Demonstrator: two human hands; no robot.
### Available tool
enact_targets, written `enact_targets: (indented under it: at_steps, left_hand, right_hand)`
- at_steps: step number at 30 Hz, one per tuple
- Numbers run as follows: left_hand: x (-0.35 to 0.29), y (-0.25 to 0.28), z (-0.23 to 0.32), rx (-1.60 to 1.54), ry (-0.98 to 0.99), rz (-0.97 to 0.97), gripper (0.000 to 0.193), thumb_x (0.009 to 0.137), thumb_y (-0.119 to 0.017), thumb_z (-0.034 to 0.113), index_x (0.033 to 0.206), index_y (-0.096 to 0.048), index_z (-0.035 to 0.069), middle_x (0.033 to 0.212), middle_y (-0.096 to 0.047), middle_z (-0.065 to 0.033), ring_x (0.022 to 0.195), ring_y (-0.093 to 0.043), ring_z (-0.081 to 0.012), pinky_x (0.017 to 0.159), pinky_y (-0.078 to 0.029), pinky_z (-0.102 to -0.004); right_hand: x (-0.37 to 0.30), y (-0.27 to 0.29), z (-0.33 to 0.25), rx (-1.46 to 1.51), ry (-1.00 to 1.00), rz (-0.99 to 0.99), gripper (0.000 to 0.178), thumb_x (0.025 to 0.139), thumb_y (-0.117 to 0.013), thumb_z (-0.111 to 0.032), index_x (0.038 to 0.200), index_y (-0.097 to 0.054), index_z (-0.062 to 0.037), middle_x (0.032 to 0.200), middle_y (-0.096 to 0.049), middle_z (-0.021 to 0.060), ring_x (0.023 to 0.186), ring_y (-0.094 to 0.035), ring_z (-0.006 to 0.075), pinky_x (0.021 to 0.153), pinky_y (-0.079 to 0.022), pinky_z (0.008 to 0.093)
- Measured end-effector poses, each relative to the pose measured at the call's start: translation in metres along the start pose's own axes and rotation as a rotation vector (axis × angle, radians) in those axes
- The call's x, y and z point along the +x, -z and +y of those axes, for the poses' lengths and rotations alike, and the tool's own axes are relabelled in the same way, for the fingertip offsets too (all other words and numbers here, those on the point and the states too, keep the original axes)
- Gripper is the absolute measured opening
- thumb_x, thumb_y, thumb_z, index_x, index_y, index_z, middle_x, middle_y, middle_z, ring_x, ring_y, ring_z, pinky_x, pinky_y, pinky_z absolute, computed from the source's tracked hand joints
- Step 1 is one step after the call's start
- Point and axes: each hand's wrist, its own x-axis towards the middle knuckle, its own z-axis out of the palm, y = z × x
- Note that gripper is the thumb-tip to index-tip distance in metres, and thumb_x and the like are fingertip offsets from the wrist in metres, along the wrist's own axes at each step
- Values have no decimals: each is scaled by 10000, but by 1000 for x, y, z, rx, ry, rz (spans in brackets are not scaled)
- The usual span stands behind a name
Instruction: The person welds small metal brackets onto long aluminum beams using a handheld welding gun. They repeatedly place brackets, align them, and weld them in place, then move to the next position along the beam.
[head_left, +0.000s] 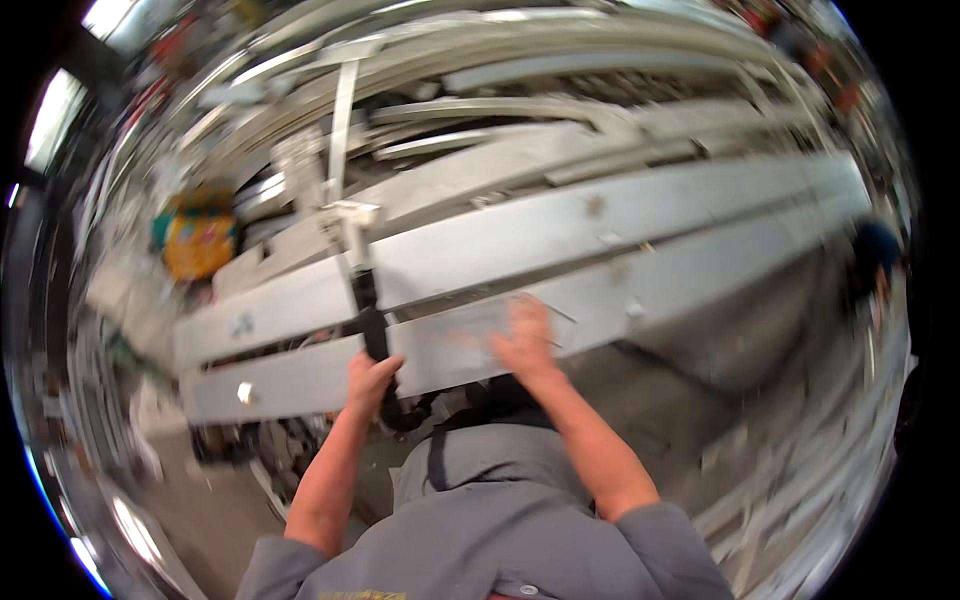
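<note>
My left hand [372, 380] is wrapped round a black-handled tool [372, 325]. Its pale metal upper end reaches over the far board; motion blur hides what kind of tool it is. Two long, flat, light grey boards lie side by side with a narrow gap between them: the near board [690, 283] and the far board [500, 240]. Over the near board is my right hand [527, 340], blurred, with its thumb apart from the fingers and nothing visible in it. Whether its palm touches the surface I cannot tell.
Behind the boards lies a heap of long pale strips and profiles [540, 107]. A yellow and green bag [200, 245] sits at the left beside a whitish sack [130, 300]. A person in dark blue [873, 262] is near the boards' right end. More long strips [810, 500] lie lower right.
</note>
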Motion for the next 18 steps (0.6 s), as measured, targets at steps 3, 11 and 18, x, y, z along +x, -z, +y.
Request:
enact_targets:
  at_steps: [3, 11, 18]
  left_hand:
    - [8, -6, -21, 11, 17, 174, 321, 768, -793, 227, 604, -605, 25, 555, -576, -21, 489, -545, -121, 455, -429, -340]
    - [9, -45, -58, 329, 6, 394, 492, 801, -759, 375, 1053, -620, -25, 1047, -684, -273, 1011, -671, -399, 871, -545, -468]
    - [-161, -104, -110, 349, -384, 415, 232, 838, -723, 233, 966, -656, 52, 965, -647, -151, 965, -649, -373, 823, -548, -446]
  right_hand:
    - [-29, 45, 35, -305, -25, -32, 657, 752, -747, -222, 1333, -550, 14, 1445, -473, 300, 1347, -448, 453, 1118, -367, 548]
    - [-47, 57, 96, -303, 14, -183, 501, 821, -757, -174, 1279, -630, -15, 1412, -537, 214, 1295, -493, 407, 1078, -414, 496]
    - [-33, 58, 122, -222, 73, -204, 584, 824, -803, -292, 1292, -619, 6, 1200, -603, 200, 1080, -615, 353, 938, -499, 445]
